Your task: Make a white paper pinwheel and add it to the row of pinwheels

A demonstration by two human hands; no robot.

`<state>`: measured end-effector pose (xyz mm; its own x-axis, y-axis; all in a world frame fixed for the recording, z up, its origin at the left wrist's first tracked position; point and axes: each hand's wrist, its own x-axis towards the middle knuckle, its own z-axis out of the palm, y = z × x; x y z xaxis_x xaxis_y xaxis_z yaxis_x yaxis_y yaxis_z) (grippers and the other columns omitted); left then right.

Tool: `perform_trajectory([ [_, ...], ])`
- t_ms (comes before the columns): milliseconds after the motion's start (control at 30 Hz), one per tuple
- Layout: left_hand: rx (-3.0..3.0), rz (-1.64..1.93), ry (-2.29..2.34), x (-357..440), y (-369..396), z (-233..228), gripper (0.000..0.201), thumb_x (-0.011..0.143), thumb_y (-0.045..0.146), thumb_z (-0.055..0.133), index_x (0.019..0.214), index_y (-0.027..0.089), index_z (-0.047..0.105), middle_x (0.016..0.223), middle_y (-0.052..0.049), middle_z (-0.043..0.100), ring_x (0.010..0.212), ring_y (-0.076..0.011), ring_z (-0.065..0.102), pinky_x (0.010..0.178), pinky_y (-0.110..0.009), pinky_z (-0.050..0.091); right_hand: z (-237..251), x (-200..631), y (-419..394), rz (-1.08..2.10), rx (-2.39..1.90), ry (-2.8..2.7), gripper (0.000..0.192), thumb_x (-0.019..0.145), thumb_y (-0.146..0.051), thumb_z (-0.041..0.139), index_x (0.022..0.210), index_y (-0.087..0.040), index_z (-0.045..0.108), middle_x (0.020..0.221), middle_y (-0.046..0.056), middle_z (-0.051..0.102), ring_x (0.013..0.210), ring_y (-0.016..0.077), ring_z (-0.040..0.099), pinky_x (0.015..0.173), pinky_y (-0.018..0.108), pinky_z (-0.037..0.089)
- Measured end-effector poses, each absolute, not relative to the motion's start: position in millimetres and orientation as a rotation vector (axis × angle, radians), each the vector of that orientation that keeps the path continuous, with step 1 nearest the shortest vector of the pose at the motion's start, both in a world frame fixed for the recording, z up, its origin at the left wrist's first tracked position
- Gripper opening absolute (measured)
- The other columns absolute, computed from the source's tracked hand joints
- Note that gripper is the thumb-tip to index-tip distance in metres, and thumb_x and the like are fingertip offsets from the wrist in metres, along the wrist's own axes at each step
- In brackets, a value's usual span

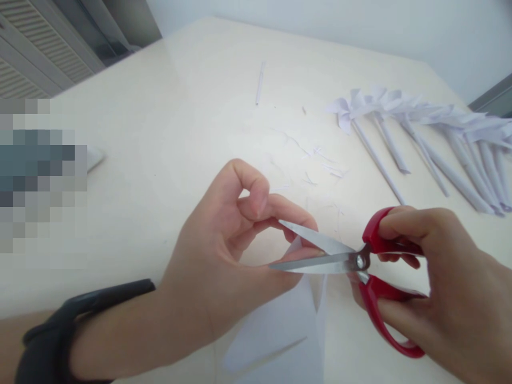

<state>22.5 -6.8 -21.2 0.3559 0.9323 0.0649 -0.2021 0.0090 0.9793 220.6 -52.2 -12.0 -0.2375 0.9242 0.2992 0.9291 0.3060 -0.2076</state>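
Observation:
In my right hand (pixel 448 288) is a pair of red-handled scissors (pixel 332 261), with fingers and thumb through the loops. Its blades are parted and point left, across the fingers of my left hand (pixel 240 240). Thumb and fingers of that left hand pinch a piece of white paper (pixel 280 330), which hangs down below them and is folded or cut along its upper right part. Where the blades cross the paper's tip, I cannot tell whether they touch it. A black band (pixel 84 320) is on my left wrist.
On the right lies a row of rolled white paper stems with fringed paper tops (pixel 424 117). Thin paper scraps (pixel 316 154) are scattered mid-table, and a slim paper roll (pixel 260 82) lies farther back. A pixelated object (pixel 36 170) sits at the left edge of the white table (pixel 160 128).

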Motion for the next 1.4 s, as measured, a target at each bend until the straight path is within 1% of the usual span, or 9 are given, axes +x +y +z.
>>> perform_trajectory([
  [133,1.282,1.035,0.803,21.7,-6.1,-20.7,0.044,0.067,-0.005,0.063,0.075,0.024,0.031,0.07,0.008,0.064,0.063,-0.0103,0.059,0.05,-0.021,0.047,-11.8,221.6,-51.7,-0.007,-1.675,-2.231,0.028,0.061,-0.022,0.053,0.085,-0.026,0.038,0.072,-0.003,0.056,0.054,0.0129,0.055,0.042,0.021,0.041],
  [300,1.345,1.04,0.808,20.3,-7.0,-20.6,0.045,0.066,-0.009,0.061,0.077,0.024,0.033,0.071,0.006,0.066,0.062,-0.0114,0.061,0.047,-0.021,0.045,-11.5,219.7,-51.3,-0.002,-1.687,-2.204,0.026,0.063,-0.021,0.053,0.084,-0.026,0.039,0.069,-0.004,0.055,0.051,0.0118,0.054,0.04,0.02,0.041],
  [533,1.236,1.04,0.785,23.7,-4.8,-18.8,0.045,0.068,0.0,0.069,0.073,0.023,0.031,0.07,0.008,0.065,0.056,-0.0104,0.061,0.047,-0.023,0.046,-9.0,214.7,-53.8,-0.042,-1.679,-2.145,0.022,0.065,-0.023,0.049,0.084,-0.026,0.039,0.07,-0.002,0.057,0.054,0.0144,0.056,0.042,0.023,0.045],
  [633,1.232,1.045,0.773,24.3,-4.0,-19.1,0.045,0.067,-0.001,0.069,0.073,0.023,0.032,0.069,0.009,0.065,0.054,-0.0098,0.06,0.048,-0.023,0.046,-9.6,216.2,-54.7,-0.034,-1.664,-2.175,0.026,0.064,-0.025,0.052,0.086,-0.026,0.039,0.073,-0.001,0.058,0.055,0.015,0.057,0.042,0.023,0.044],
  [700,1.247,1.052,0.767,23.9,-3.9,-19.3,0.045,0.067,-0.001,0.069,0.073,0.023,0.032,0.069,0.009,0.065,0.055,-0.0097,0.06,0.048,-0.022,0.045,-10.0,217.5,-55.0,-0.026,-1.665,-2.191,0.027,0.064,-0.024,0.051,0.087,-0.026,0.039,0.074,-0.001,0.058,0.056,0.0153,0.058,0.042,0.023,0.044],
  [800,1.243,1.029,0.79,23.0,-4.0,-18.7,0.044,0.069,0.0,0.068,0.073,0.023,0.031,0.069,0.009,0.065,0.058,-0.0098,0.06,0.049,-0.022,0.046,-10.6,219.0,-55.2,-0.03,-1.673,-2.201,0.026,0.063,-0.024,0.048,0.087,-0.026,0.039,0.074,-0.001,0.057,0.055,0.015,0.058,0.041,0.023,0.043],
  [1033,1.212,1.029,0.778,22.3,-6.3,-20.6,0.045,0.067,-0.005,0.067,0.074,0.023,0.033,0.071,0.007,0.065,0.063,-0.0116,0.061,0.05,-0.022,0.048,-11.5,219.7,-55.2,-0.071,-1.691,-2.234,0.027,0.062,-0.024,0.052,0.085,-0.026,0.037,0.074,-0.002,0.056,0.052,0.0143,0.056,0.038,0.023,0.04],
  [1133,1.236,1.056,0.766,21.9,-6.5,-23.1,0.045,0.065,-0.007,0.066,0.075,0.023,0.035,0.07,0.007,0.066,0.062,-0.0115,0.061,0.05,-0.022,0.048,-11.7,218.4,-53.7,-0.101,-1.696,-2.223,0.024,0.062,-0.025,0.051,0.082,-0.025,0.036,0.07,-0.001,0.056,0.052,0.0149,0.055,0.037,0.023,0.038],
  [1400,1.268,1.042,0.781,20.6,-5.0,-23.1,0.044,0.065,-0.007,0.066,0.074,0.023,0.034,0.07,0.005,0.067,0.059,-0.0134,0.062,0.047,-0.023,0.048,-11.8,220.6,-57.4,-0.119,-1.69,-2.237,0.025,0.064,-0.027,0.053,0.082,-0.025,0.035,0.072,-0.001,0.056,0.057,0.0164,0.057,0.037,0.023,0.037],
])
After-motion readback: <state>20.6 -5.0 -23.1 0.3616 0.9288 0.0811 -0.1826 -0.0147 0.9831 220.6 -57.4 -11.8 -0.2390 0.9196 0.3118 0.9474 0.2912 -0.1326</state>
